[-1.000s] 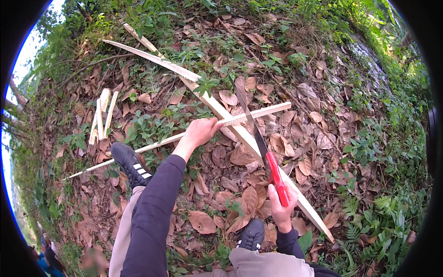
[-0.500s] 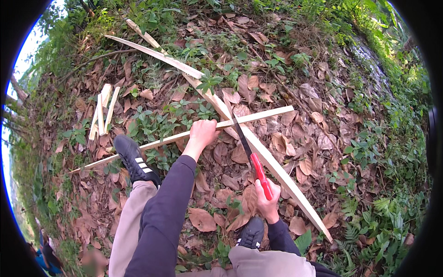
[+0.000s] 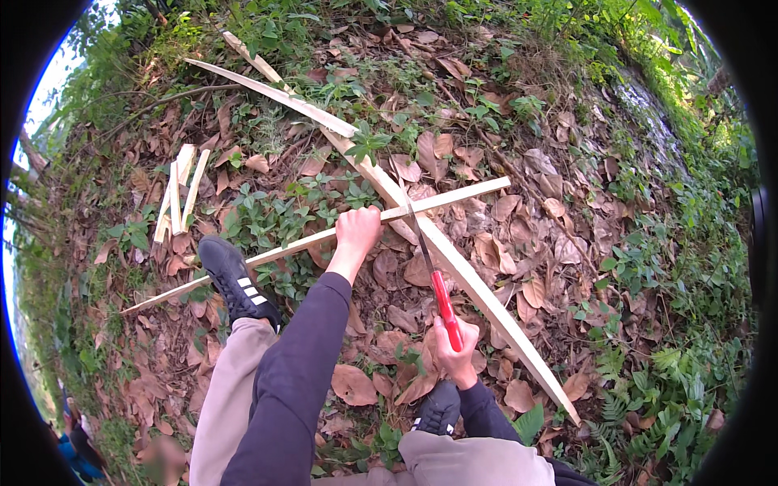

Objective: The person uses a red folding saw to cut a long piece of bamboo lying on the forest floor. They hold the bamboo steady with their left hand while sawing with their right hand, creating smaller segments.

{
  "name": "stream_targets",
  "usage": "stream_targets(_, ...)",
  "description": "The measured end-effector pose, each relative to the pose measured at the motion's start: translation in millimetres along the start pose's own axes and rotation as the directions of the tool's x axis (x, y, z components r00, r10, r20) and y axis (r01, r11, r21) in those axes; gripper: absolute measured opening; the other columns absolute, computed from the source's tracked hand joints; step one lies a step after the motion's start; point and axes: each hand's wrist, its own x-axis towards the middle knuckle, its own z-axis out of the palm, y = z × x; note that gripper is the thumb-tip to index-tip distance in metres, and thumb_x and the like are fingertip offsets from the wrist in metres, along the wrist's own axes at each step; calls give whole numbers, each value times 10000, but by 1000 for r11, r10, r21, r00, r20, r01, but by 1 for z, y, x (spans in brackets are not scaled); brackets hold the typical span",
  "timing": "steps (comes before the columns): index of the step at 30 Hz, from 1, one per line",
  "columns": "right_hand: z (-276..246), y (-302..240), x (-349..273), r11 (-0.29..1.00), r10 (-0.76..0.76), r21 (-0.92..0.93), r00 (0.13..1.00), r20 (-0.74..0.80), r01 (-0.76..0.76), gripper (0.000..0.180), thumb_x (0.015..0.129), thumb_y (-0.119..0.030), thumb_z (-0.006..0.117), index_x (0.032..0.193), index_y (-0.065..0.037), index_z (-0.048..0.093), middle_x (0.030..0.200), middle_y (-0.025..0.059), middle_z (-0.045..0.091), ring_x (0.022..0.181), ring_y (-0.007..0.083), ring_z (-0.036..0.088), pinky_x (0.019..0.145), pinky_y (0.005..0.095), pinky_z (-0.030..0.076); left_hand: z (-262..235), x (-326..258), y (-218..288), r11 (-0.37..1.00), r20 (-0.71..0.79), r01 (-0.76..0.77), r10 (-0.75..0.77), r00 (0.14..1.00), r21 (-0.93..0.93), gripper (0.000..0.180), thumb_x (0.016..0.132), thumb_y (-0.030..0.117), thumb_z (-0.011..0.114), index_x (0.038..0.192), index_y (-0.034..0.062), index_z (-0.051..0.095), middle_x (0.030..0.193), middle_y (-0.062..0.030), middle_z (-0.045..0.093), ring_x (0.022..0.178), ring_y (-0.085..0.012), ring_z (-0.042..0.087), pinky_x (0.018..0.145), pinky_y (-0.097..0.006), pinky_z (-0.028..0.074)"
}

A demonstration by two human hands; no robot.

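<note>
My left hand (image 3: 357, 231) is wrapped round a long thin wooden strip (image 3: 462, 193), pressing it down where it crosses a thicker wooden beam (image 3: 486, 300). The strip's lower left end runs past my left shoe (image 3: 235, 279). In my right hand (image 3: 456, 350) is the red handle of a hand saw (image 3: 446, 308). The saw's dark blade lies across the strip, just right of my left fist and over the beam. Whether the teeth have cut into the wood is too small to tell.
Several short cut wooden pieces (image 3: 180, 190) lie on the leaves at the left. A curved pale wooden slat (image 3: 271, 94) rests across the beam's far part. Dry leaves and low green plants cover the ground. A person in blue (image 3: 77, 454) shows at the lower left edge.
The saw and my right hand have shifted slightly toward the lower left, and the blade's angle differs a little. The strip's right end has moved slightly up and left. My left hand keeps its grip.
</note>
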Motion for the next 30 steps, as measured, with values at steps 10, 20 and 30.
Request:
stream_targets(10, 1, -7, 4, 999, -35, -37, 999, -26, 34, 145, 857, -21, 650, 724, -5, 595, 508, 40, 431, 406, 112, 441, 439, 298, 345, 9, 4, 0, 1000, -27, 5, -5, 1000, -5, 133, 753, 181, 733, 779, 62, 680, 737, -151, 713, 708, -330, 729, 636, -439, 587)
stream_targets(20, 3, 1, 19, 1000, -11, 15, 997, -75, 13, 131, 850, -26, 646, 730, 10, 609, 515, 22, 481, 443, 94, 449, 457, 294, 351, -18, 9, -14, 971, 138, -65, 99, 986, -231, 409, 887, 456, 618, 971, 60, 668, 885, -210, 711, 856, -396, 692, 777, -512, 538)
stream_targets(30, 0, 4, 16, 999, 21, -30, 998, -59, -23, 153, 828, -22, 659, 696, -6, 583, 501, 52, 462, 422, 125, 469, 455, 302, 363, -40, 17, -20, 961, 348, 122, -29, 937, -248, 888, 898, 811, 320, 749, 48, 747, 825, -205, 719, 872, -381, 698, 812, -479, 526)
